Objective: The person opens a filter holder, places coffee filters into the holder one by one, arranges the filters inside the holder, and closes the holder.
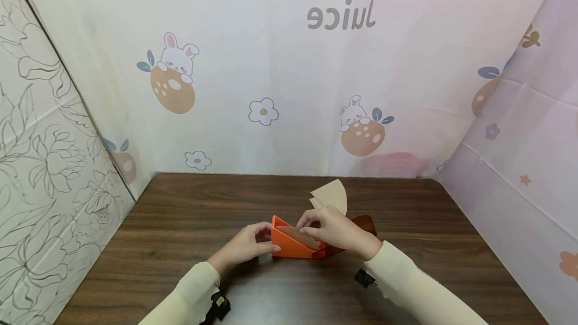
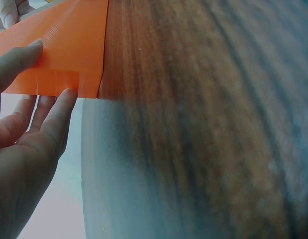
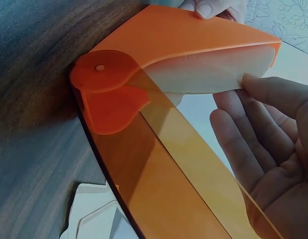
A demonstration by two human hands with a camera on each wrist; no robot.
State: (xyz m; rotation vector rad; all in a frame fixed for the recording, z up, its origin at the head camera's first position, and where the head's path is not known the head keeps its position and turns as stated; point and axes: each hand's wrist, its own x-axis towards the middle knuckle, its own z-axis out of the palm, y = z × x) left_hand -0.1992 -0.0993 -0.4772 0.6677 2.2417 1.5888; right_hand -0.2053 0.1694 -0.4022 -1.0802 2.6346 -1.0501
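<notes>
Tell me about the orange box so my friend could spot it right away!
On the dark wooden table below the bunny wall, look between the left hand and the right hand. The orange box there has tan paper inside its slanting open top. Its bright orange colour sets it apart from the see-through brown flap and the tan sheets behind.

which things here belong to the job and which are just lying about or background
In the job:
orange holder, gripped by the left hand
paper sheet, pinched by the right hand, partly inside the holder
see-through amber cover, attached to the holder
loose pale papers, probably: similar and close by

Apparently not:
printed backdrop
wrist cameras, just worn
</notes>
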